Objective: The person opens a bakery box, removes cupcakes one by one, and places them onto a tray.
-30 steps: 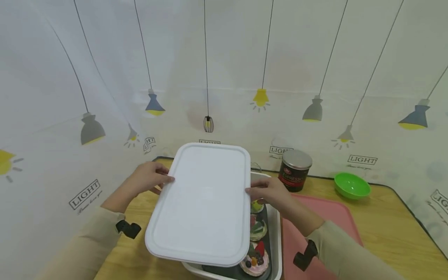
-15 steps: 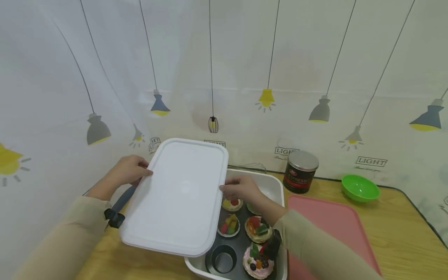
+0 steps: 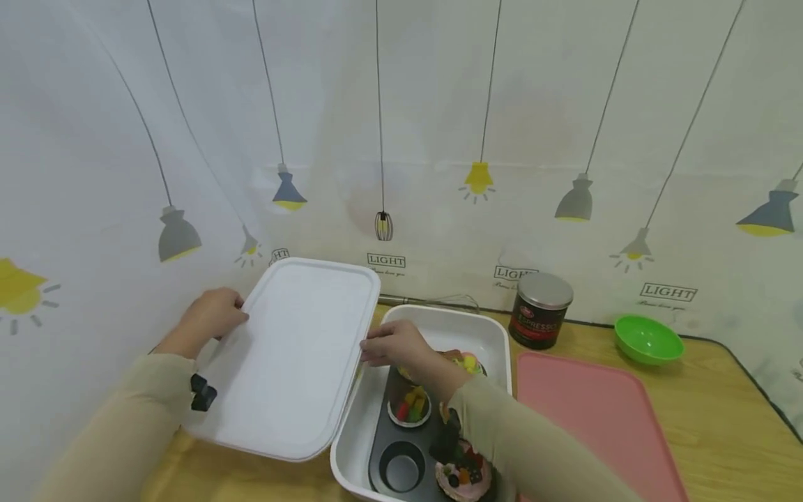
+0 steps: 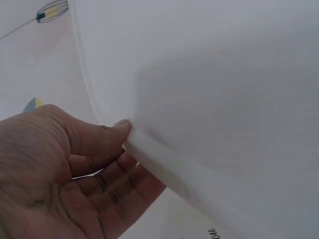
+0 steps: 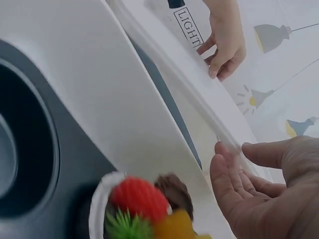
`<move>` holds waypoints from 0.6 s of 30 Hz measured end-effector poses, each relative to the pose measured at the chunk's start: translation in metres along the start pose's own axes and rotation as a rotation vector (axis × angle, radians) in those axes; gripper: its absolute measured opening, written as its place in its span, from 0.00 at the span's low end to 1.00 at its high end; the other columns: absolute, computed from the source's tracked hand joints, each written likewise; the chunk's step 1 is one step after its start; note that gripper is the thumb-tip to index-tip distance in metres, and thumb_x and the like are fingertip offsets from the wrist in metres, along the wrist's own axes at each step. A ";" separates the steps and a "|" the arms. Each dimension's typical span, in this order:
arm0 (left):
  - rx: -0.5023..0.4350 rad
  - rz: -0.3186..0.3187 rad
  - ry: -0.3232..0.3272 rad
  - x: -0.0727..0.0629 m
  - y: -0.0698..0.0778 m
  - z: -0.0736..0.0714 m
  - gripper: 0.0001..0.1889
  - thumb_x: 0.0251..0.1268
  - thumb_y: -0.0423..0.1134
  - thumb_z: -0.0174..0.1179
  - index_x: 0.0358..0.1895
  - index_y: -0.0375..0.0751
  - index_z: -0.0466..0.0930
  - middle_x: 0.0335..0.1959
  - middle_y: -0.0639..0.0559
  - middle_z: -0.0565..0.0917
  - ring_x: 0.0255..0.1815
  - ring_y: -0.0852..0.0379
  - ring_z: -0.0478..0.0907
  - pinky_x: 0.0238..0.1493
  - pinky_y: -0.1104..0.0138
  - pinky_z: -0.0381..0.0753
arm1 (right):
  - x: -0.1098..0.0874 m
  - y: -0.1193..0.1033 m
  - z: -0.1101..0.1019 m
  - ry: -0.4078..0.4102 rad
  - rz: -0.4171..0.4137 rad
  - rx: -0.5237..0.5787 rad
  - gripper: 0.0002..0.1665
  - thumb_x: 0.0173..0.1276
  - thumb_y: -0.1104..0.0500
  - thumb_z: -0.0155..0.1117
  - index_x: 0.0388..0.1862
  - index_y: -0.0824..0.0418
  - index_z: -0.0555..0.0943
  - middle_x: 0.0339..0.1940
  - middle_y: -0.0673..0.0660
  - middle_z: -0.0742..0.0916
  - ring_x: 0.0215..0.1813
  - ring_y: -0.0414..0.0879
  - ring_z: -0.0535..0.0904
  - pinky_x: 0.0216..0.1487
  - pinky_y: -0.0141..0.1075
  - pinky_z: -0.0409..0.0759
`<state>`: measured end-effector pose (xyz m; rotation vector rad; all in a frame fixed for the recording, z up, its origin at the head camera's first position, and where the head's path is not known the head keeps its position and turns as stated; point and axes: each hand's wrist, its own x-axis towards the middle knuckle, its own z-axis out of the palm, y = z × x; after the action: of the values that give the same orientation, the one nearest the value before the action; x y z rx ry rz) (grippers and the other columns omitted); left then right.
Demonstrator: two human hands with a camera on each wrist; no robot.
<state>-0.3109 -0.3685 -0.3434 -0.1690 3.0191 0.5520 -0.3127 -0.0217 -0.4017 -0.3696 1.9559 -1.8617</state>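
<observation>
Between the left hand (image 3: 210, 314) and right hand (image 3: 396, 346) is a white lid (image 3: 295, 355), pinched at its edges by both. Below the right hand sits a tub (image 3: 359, 427) (cupcakes (image 3: 410, 406) inside).

White rectangular lid (image 3: 297, 355), rounded corners; was held tilted, opposite edges pinched by left hand (image 3: 210, 317) and right hand (image 3: 401, 348).

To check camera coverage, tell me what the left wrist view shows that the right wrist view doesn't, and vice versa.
Left wrist only: the printed caged lamp.
Right wrist only: the right hand, muffin pan, fruit-topped cupcake and white container.
Both: the white lid, the left hand pinching its edge, and the printed backdrop.
</observation>
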 end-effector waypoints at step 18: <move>0.104 -0.145 -0.003 0.018 -0.042 0.072 0.10 0.64 0.30 0.56 0.43 0.24 0.79 0.35 0.33 0.82 0.38 0.39 0.81 0.44 0.47 0.80 | 0.002 0.003 0.012 -0.053 0.072 -0.033 0.23 0.68 0.65 0.69 0.58 0.76 0.79 0.48 0.65 0.88 0.49 0.57 0.87 0.48 0.43 0.86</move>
<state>-0.3202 -0.3835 -0.4266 -0.3774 2.9919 0.3813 -0.3082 -0.0332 -0.4051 -0.3508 1.9412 -1.7590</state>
